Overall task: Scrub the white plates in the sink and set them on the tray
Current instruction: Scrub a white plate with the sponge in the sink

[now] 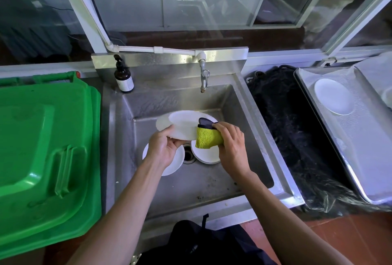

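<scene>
Over the steel sink my left hand grips the near rim of a white plate, held tilted above the basin. My right hand holds a yellow-green scrub cloth with a dark side, folded over the plate's right edge. Two more white plates lie on the sink floor: one partly under my left hand, another right of the drain. A washed white plate lies on the metal tray at the right.
A tap hangs over the back of the sink, with a brown pump bottle at the back left corner. A green bin lid fills the left side. Black plastic sheeting lies between sink and tray.
</scene>
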The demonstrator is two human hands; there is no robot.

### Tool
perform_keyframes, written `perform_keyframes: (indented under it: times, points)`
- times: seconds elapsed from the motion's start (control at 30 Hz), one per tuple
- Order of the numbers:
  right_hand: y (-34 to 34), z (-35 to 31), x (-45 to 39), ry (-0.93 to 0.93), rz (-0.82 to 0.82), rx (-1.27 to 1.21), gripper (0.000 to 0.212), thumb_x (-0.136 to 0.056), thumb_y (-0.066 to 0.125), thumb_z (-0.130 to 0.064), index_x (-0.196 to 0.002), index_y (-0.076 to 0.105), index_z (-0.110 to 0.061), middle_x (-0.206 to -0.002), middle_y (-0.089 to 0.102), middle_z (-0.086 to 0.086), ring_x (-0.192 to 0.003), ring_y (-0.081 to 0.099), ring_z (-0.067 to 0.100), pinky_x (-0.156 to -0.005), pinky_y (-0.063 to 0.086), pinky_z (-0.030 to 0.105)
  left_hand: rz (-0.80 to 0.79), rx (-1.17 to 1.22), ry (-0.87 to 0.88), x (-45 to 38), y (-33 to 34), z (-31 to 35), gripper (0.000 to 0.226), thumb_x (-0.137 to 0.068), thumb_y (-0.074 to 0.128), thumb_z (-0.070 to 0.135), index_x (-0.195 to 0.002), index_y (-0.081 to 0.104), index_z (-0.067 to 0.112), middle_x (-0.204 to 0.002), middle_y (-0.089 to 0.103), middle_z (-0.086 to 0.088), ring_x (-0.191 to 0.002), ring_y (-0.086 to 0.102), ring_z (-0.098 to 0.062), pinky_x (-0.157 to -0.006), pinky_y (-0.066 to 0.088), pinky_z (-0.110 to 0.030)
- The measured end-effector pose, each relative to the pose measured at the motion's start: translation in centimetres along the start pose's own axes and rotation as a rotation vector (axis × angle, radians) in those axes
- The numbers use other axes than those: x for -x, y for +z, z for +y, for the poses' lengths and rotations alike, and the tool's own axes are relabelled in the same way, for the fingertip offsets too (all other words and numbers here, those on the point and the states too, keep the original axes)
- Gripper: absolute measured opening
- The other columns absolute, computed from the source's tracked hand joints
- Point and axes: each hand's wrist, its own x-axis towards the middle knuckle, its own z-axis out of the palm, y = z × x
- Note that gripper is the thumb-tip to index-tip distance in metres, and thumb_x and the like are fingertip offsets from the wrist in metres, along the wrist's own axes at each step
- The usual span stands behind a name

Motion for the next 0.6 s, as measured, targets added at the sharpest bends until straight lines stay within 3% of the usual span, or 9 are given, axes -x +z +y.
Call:
perform_keyframes:
  times: [0.13, 0.3, 0.4, 0.5, 0.6]
  points:
    - [0.2, -0.7, 0.3, 0.114, -0.015, -0.132, 0.063, -0.076, 0.065, 0.012, -0.136, 0.053, -0.005, -0.135, 0.054, 0.010, -0.118, 0.048, 0.026, -0.096, 0.045, 0.049, 0.003, -0.087, 0.088, -0.1, -0.8, 0.1, 0.026, -0.098, 0.054, -0.001, -0.121, 0.065, 0.004, -0.108, 0.075, -0.013, -0.096, 0.073, -0.028, -0.067, 0.062, -0.042]
    - [0.3, -2.3, -1.5, 0.360, -0.115, -0.419, 0.078, -0.086, 0.071, -0.006, -0.153, 0.034, -0.023, -0.149, 0.041, -0.002, -0.133, 0.040, 0.011, -0.106, 0.035, 0.030, -0.018, -0.169, 0.092, 0.1, -1.6, -0.2, 0.025, -0.097, 0.055, 0.000, -0.116, 0.067, 0.011, -0.108, 0.076, -0.009, -0.098, 0.072, -0.028, -0.079, 0.062, -0.049]
    - [0.6, -3.3, -2.4, 0.356, -0.146, -0.449, 0.077, -0.084, 0.072, -0.010, -0.150, 0.035, -0.027, -0.151, 0.039, -0.005, -0.123, 0.038, -0.004, -0.101, 0.037, 0.026, -0.045, -0.231, 0.088, 0.4, -1.4, -0.5, 0.027, -0.097, 0.056, 0.000, -0.121, 0.065, 0.009, -0.112, 0.074, -0.012, -0.100, 0.070, -0.031, -0.087, 0.057, -0.055]
    - [1.0, -3.4, -2.7, 0.318, -0.216, -0.350, 0.064, -0.090, 0.070, -0.020, -0.148, 0.042, -0.022, -0.154, 0.037, -0.001, -0.130, 0.043, 0.013, -0.105, 0.042, 0.040, -0.066, -0.267, 0.100, 0.7, -1.3, -0.4, 0.027, -0.096, 0.056, -0.001, -0.120, 0.065, 0.007, -0.114, 0.073, -0.015, -0.099, 0.070, -0.032, -0.080, 0.060, -0.052]
    - [1.4, -3.5, -2.8, 0.268, -0.237, -0.278, 0.055, -0.097, 0.063, -0.029, -0.148, 0.045, -0.021, -0.158, 0.033, -0.001, -0.140, 0.035, 0.020, -0.113, 0.033, 0.038, -0.082, -0.258, 0.096, 1.0, -1.6, -0.2, 0.026, -0.095, 0.056, -0.003, -0.117, 0.066, 0.008, -0.112, 0.074, -0.014, -0.097, 0.072, -0.031, -0.073, 0.062, -0.049]
